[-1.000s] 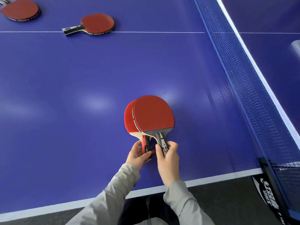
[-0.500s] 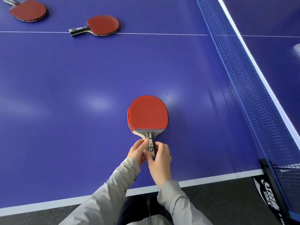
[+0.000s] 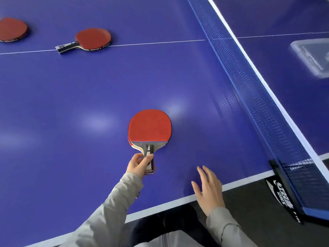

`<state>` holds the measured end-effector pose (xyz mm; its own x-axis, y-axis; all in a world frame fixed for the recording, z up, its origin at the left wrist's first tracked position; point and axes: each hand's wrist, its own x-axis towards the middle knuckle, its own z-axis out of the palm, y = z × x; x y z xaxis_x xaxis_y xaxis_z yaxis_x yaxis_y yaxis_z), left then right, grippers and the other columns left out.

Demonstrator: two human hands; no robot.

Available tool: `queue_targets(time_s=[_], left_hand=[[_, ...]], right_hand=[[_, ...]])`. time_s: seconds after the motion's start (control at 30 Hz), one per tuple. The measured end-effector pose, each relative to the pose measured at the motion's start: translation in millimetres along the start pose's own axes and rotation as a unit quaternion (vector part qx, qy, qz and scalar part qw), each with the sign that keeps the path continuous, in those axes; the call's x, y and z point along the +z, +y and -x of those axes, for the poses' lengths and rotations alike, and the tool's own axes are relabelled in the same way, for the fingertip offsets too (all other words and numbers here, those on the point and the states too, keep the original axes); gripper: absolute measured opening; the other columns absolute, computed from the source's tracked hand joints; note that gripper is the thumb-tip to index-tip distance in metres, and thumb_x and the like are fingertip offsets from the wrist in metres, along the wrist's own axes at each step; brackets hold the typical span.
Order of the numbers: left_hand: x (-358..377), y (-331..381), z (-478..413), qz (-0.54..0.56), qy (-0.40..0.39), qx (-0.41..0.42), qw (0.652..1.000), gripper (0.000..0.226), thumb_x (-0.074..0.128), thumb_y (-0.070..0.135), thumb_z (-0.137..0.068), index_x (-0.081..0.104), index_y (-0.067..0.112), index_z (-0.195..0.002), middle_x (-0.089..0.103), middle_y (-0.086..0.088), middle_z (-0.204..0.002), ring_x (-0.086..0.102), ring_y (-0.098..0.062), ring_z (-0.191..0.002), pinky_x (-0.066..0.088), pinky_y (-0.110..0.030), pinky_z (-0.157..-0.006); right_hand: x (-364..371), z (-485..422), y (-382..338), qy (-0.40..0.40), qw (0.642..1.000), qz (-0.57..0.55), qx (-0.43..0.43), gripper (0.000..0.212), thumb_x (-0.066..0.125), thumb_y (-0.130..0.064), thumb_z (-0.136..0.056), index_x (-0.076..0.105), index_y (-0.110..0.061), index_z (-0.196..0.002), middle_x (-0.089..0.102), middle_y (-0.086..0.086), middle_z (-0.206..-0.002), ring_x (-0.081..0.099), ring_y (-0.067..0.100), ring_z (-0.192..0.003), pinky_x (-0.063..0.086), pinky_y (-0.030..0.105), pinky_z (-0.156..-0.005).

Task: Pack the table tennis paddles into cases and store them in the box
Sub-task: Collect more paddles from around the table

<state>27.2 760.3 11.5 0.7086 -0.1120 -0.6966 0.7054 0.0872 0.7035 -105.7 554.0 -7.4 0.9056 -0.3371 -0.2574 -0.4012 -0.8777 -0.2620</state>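
**A:** Where's the paddle stack (image 3: pixel 150 126)?
**B:** Near the counter's (image 3: pixel 71 139) front edge. My left hand (image 3: pixel 139 164) has its fingers (image 3: pixel 149 158) wrapped round the handles. My right hand (image 3: pixel 209 190) hovers beside, spread wide, holding nothing.

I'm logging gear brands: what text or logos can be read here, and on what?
White logo on net clamp: stylised lettering, not legible.
Rim print on far paddle: too small and blurred.
Handle emblem on stacked paddles: no readable words.
Nothing can be quoted.
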Motion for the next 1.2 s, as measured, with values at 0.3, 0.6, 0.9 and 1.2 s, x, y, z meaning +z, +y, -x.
queue_targets(time_s=[0.3, 0.6, 0.9, 1.2], left_hand=[[22, -1, 35, -0.049, -0.069, 0.007, 0.996, 0.052, 0.064, 0.028, -0.063, 0.051, 0.002, -0.106, 0.064, -0.016, -0.075, 0.065, -0.019, -0.049, 0.053, -0.026, -0.048], [84, -31, 92, -0.145, -0.176, 0.023, 0.973, 0.048, 0.065, 0.025, -0.066, 0.052, 0.0, -0.104, 0.064, -0.013, -0.072, 0.063, -0.017, -0.05, 0.051, -0.024, -0.047], [152, -114, 203, -0.196, -0.247, 0.042, 0.948, 0.017, 0.053, 0.0, -0.09, 0.05, -0.002, -0.107, 0.059, -0.014, -0.079, 0.064, -0.011, -0.051, 0.05, -0.021, -0.046], [222, -188, 293, -0.205, -0.31, 0.033, 0.928, 0.048, 0.075, 0.027, -0.059, 0.055, 0.008, -0.098, 0.07, -0.003, -0.067, 0.066, -0.017, -0.056, 0.055, -0.03, -0.055]], right_hand=[[16, 96, 79, -0.035, 0.976, -0.037, 0.213, 0.049, 0.048, -0.034, -0.094, 0.04, -0.018, -0.14, 0.041, 0.004, -0.144, 0.036, 0.022, -0.134, 0.035, 0.041, -0.104], [38, 198, 127, -0.184, 0.916, -0.09, 0.345, 0.049, 0.035, -0.044, -0.098, 0.027, -0.026, -0.143, 0.03, -0.002, -0.148, 0.026, 0.017, -0.138, 0.03, 0.034, -0.107], [51, 295, 189, -0.233, 0.9, -0.124, 0.346, 0.047, 0.037, -0.041, -0.097, 0.033, -0.026, -0.141, 0.039, 0.002, -0.144, 0.036, 0.022, -0.133, 0.033, 0.031, -0.105], [53, 392, 265, -0.255, 0.869, -0.169, 0.39, 0.053, 0.037, -0.041, -0.097, 0.029, -0.018, -0.144, 0.034, 0.006, -0.149, 0.035, 0.026, -0.135, 0.034, 0.03, -0.108]])
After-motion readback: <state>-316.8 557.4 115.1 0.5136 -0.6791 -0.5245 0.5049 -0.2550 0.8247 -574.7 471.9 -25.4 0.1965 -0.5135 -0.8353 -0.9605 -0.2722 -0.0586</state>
